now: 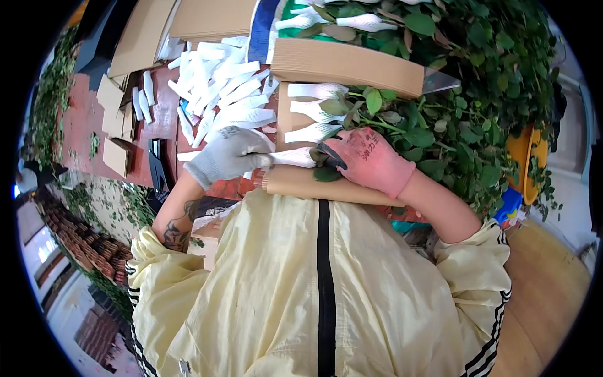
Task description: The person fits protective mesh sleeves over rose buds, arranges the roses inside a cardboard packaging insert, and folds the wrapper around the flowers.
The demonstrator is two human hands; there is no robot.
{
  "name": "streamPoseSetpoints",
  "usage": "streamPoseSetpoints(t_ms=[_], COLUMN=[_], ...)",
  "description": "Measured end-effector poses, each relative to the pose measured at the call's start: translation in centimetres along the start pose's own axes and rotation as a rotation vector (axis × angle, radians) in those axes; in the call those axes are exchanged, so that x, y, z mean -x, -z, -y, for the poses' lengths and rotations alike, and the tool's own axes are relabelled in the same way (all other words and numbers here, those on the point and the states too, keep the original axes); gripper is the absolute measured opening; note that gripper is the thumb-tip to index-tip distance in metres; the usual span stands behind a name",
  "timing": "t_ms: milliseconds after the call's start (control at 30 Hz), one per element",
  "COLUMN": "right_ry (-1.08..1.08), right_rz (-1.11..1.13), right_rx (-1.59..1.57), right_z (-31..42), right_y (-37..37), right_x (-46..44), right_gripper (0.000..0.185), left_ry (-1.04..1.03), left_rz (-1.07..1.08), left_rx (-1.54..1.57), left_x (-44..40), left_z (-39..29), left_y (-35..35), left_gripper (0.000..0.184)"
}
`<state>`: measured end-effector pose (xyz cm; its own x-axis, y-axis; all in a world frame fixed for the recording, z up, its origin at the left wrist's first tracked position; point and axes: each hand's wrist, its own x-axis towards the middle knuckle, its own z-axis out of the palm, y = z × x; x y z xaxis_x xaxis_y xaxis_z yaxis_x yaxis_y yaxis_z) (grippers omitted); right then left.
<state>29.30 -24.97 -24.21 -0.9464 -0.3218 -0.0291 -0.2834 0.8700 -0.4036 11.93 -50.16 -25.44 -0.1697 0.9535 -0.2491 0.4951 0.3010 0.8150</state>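
Observation:
My left hand (pixel 229 156), in a grey glove, pinches the free end of a white foam net sleeve (pixel 294 157). The sleeve covers the head of a leafy flower stem, so the bloom is hidden. My right hand (pixel 375 162), in a pink glove with dark fingertips, is closed around the stem just below the sleeve, with a leaf (pixel 326 173) poking out under the fingers. Beyond it, several sleeved flower heads (pixel 313 132) lie side by side on brown cardboard (pixel 284 107), their stems pointing right. A rolled cardboard edge (pixel 333 190) runs along the near side.
A heap of loose white foam sleeves (pixel 217 85) lies on the red table (pixel 81 125) to the left. Dense green foliage (pixel 483 119) fills the right. A corrugated cardboard strip (pixel 345 66) stands beyond the row. A black stapler-like object (pixel 160 166) sits at left.

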Motion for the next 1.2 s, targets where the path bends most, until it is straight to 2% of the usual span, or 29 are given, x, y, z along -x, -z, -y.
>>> streamPoseSetpoints(t_ms=[67,100,167,200,267,300,367,400,467,633,700,733,833,900,967,1200], right_ry=[-0.019,-0.029,0.005,0.009,-0.001,0.004,0.061,0.002,0.009,0.080,-0.125,-0.140,-0.168,-0.085,-0.163,-0.057], right_rz=[0.066,0.055,-0.051,-0.059,0.032,0.031,-0.146,-0.030,-0.027,-0.138,-0.113,-0.135,-0.012,-0.056,0.041,0.067], right_rx=[-0.040,-0.045,0.021,0.018,0.139,0.139,0.130,0.133,0.131,0.156,0.100,0.173,0.299,0.345,0.309,0.243], right_z=[-0.2,-0.2,0.1,0.4,1.1,1.1,0.8,1.0,1.0,0.9,1.6,1.6,2.1,2.0,1.8,2.0], right_y=[0.0,0.0,-0.2,0.2,1.3,1.2,1.0,1.2,1.5,2.8,4.1,4.1,2.6,2.5,2.3,2.6], right_x=[-0.2,-0.1,0.1,0.0,-0.2,0.1,0.6,0.6,0.4,1.0,0.4,-0.1,-0.4,-0.3,-0.7,-1.7], right_gripper=[0.033,0.033,0.028,0.028,0.024,0.024,0.021,0.023,0.024,0.031,0.039,0.043,0.043,0.043,0.033,0.030], left_ry=[0.030,0.149,0.291,0.295,0.258,0.261,-0.010,-0.043,-0.157,-0.051,-0.055,-0.049,0.003,0.076,0.058,0.026], left_rz=[-0.028,-0.018,-0.184,-0.184,-0.271,-0.276,-0.164,-0.167,-0.245,-0.146,-0.171,-0.180,-0.118,-0.071,-0.094,-0.122], left_rx=[-0.010,-0.124,-0.274,-0.283,-0.175,-0.177,-0.329,-0.338,-0.321,-0.415,-0.378,-0.372,-0.448,-0.385,-0.385,-0.384], left_x=[0.9,1.7,3.1,3.2,2.5,1.9,0.7,0.3,-0.2,-0.9,-0.4,-0.3,-0.5,-0.2,-0.2,0.0], left_z=[0.3,0.5,-0.5,-2.0,-6.1,-8.1,-11.3,-12.0,-10.8,-10.8,-10.5,-10.8,-11.4,-11.4,-11.5,-10.9], left_y=[1.2,2.0,2.4,2.9,3.7,3.8,3.4,2.4,-0.8,-3.1,-3.6,-3.7,-3.4,-3.5,-3.4,-4.0], left_gripper=[0.020,0.021,0.023,0.023,0.035,0.035,0.037,0.039,0.041,0.047,0.046,0.046,0.045,0.043,0.042,0.042])
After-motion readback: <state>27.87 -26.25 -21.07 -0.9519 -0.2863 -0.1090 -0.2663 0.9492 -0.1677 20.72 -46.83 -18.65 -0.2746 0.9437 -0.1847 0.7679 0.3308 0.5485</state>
